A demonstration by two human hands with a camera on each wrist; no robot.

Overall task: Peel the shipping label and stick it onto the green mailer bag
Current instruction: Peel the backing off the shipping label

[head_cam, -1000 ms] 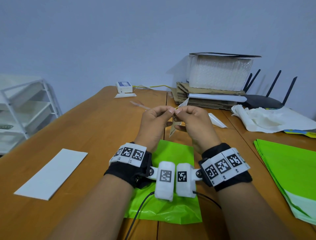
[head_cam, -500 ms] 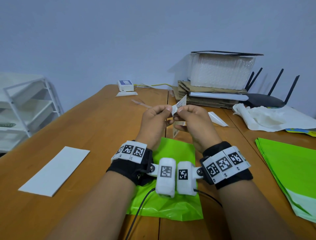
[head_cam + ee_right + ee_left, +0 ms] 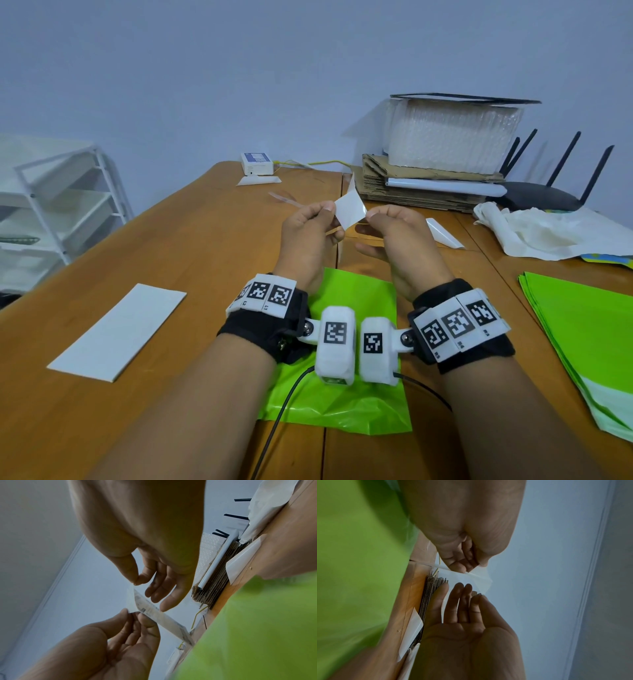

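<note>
Left hand (image 3: pixel 308 236) pinches the white rectangular paper shipping label (image 3: pixel 349 212) at its 9 o'clock edge between thumb and forefinger. Right hand (image 3: pixel 400 236) pinches the 3 o'clock corner with thumb and forefinger, other fingers extended. Label is held taut between both hands, raised above the tabletop. Bright green plastic mailer bag (image 3: pixel 356 294) lies flat on the brown wooden table (image 3: pixel 171 246) at 6 o'clock of the label, under the wrists.
</note>
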